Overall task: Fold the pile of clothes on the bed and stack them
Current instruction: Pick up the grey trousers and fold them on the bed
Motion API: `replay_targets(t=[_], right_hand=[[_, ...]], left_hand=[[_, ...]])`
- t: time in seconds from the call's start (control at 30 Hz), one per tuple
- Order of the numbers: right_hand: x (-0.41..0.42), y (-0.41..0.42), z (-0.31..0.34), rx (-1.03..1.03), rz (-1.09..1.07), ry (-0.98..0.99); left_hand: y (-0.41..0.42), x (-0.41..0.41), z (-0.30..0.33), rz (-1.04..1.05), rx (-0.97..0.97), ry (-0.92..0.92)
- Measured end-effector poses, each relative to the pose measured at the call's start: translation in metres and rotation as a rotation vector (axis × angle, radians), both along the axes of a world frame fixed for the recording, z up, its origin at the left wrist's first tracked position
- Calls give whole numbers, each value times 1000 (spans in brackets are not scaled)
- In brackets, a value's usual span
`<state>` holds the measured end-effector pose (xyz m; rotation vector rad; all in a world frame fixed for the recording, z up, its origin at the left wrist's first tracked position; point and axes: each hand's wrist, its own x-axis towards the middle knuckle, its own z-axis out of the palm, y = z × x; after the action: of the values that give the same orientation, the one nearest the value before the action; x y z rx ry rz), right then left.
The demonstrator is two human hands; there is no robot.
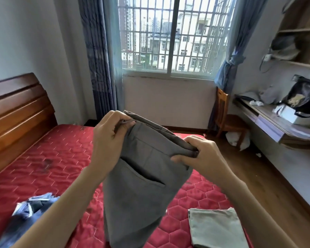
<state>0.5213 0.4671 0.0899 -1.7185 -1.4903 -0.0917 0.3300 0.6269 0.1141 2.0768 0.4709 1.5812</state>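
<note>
Grey trousers (143, 176) held up in the air over the red mattress of the bed (61, 158), waistband at the top, back pocket slit facing the camera. Left hand (107, 136) pinching the far upper end of the waistband, fingers curled over the edge, thumb side tucked into the fabric. Right hand (199, 154) pinching the nearer, lower end, fingertips folded round the band. So both grips closed on the same garment, waistband stretched on a slant between them. Legs hanging down and cut off by the bottom edge, so can't tell how long or whether doubled over.

Folded pale olive piece (217, 228) lying flat on the mattress at lower right, near corner cropped. Crumpled blue and white clothes (25, 215) at lower left, blurred and partly behind the left forearm, impossible to count separate items.

Wooden headboard (16, 113) on the left. Barred window (174, 36) with blue curtains straight ahead. Wooden chair (225, 119) by the wall, worktop (276, 129) on the right carrying a black bag (304, 95) and a white box, both smeared by blur. Shelves above, contents hard to make out.
</note>
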Motion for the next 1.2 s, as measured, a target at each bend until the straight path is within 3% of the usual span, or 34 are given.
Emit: replay_targets(t=[0.2,0.4,0.67,0.83,1.0,1.2], right_hand=[[20,23,57,224,-39,135],[20,31,168,449,-47,-14],[-16,-27,324,744,122,-169],[-20,-59,381,735,301,-110],[4,-19,331,529,407,17],[54,76,124,189,367,323]], left_hand=[[11,13,59,7,113,-47],[3,10,151,30,148,-192],[-66,-24,283,52,338,-423],[-91,-39,337,92,377,-397],[-58,-17,280,80,262,-327],[38,29,79,0,-132,-86]])
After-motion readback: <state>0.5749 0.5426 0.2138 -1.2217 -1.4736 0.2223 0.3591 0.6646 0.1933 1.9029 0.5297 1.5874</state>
